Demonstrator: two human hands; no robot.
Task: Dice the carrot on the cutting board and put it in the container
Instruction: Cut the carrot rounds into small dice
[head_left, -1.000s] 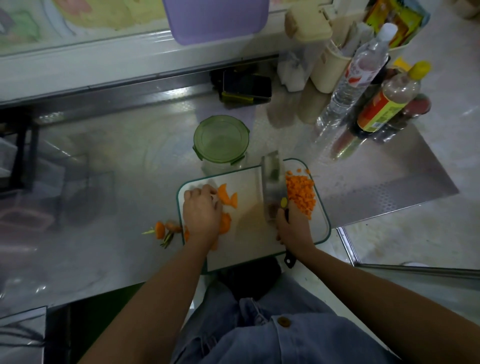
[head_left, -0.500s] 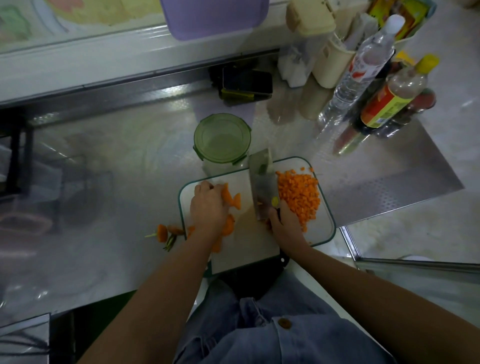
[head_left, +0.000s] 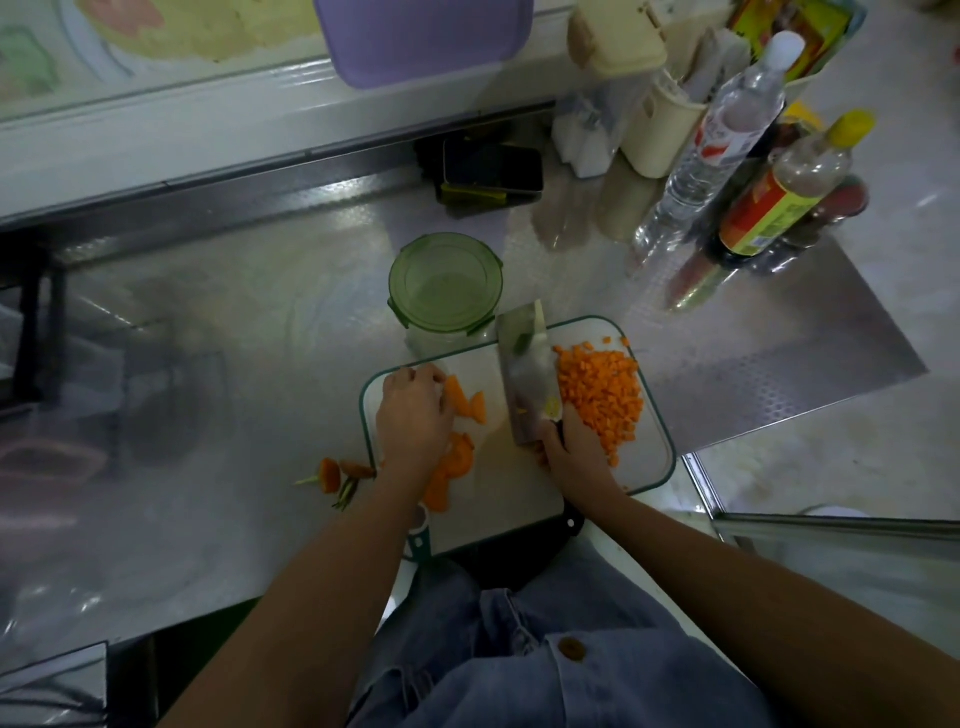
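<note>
Carrot tops (head_left: 332, 470) lie off the board (head_left: 498, 499), on the counter (head_left: 249, 374). The left hand (head_left: 413, 415) sits on the board's left half, fingers curled over the uncut chunks (head_left: 467, 405), which stick out on its right and near side. Next is the knife (head_left: 527, 374): long axis points away from me toward the container (head_left: 445, 283), which stands just past the far edge with its green lid apparently on. The right hand (head_left: 574, 449) clasps the handle. The dice (head_left: 602, 395) are heaped right of the blade, against it. My read: the chunks are left of the blade, so the left hand is nearer and feeds them rightward. Bottles (head_left: 769, 208) at far right have red-white and orange-green labels; I can't read the text.
</note>
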